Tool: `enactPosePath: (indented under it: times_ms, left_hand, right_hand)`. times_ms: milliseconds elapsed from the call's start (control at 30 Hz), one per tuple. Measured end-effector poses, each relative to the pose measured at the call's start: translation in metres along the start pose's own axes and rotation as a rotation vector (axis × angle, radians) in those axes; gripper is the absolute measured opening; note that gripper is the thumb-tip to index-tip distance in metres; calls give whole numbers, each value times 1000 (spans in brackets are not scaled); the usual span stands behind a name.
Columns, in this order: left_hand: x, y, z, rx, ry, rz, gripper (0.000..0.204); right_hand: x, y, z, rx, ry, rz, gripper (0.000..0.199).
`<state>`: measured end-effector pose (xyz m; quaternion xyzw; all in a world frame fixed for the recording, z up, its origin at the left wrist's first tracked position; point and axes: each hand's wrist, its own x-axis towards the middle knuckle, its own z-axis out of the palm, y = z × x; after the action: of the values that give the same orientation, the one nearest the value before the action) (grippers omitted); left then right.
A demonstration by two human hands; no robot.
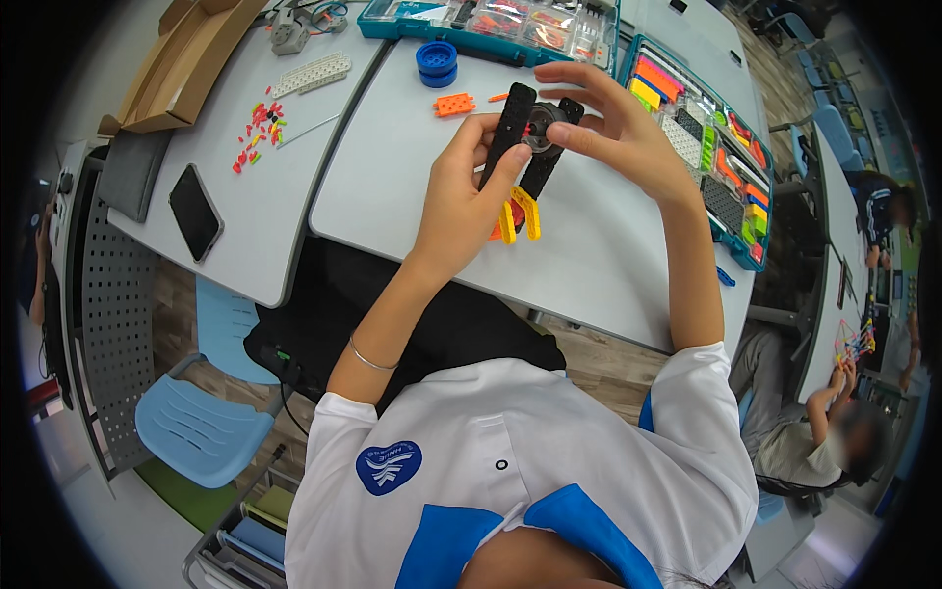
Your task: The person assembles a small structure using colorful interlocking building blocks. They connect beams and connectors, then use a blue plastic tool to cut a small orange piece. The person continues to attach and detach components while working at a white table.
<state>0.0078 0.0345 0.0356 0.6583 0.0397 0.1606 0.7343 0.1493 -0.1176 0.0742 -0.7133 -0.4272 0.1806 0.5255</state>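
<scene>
Gripping a black perforated beam assembly point(525, 137) above the grey bench point(412, 187), the left hand point(461, 196) is closed around its lower half, thumb pressed on the front face. Yellow pieces point(520, 218) hang from the bottom end, just under that hand. The right hand point(608, 128) reaches in from the other side, its forefinger and thumb pinched on a round grey part point(541, 130) that sits between the two black strips near their upper end; the other fingers are spread and hold nothing.

On the bench beyond the assembly lie a small orange plate point(453, 104) and a stack of blue wheels point(437, 61). An open teal parts case point(491, 25) stands at the far edge, and a second one point(711, 147), full of coloured pieces, lies close to the right forearm. Further left are a scatter of small red and yellow pins point(255, 133), a white perforated plate point(312, 73), a dark phone point(195, 211) and an open cardboard box point(186, 59).

The likeliest slip, as I judge it, is the round part twisting or popping out of the pinch, since only two fingertips hold it and the assembly is held in the air, not resting on the bench. It could then roll off the near edge onto the floor. Pushing hard might also spread the two black strips apart or shake the yellow pieces loose. The right forearm, being so near the second case, could nudge it on a wide movement.
</scene>
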Motion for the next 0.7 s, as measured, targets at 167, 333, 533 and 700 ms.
enactPosePath:
  times_ms: [167, 333, 533, 700]
  left_hand:
    - [3, -4, 0, 66, 3, 87, 33]
    - [5, -4, -3, 106, -16, 62, 35]
    - [9, -8, -12, 95, -56, 0, 37]
    - [12, -12, -9, -10, -30, -49, 37]
  right_hand:
    - [-2, 0, -1, -179, -87, -95, 51]
    - [-5, 15, 6, -149, -134, -12, 46]
    - [-3, -2, 9, -269, -162, 1, 39]
    - [-2, 1, 13, -317, -125, 20, 30]
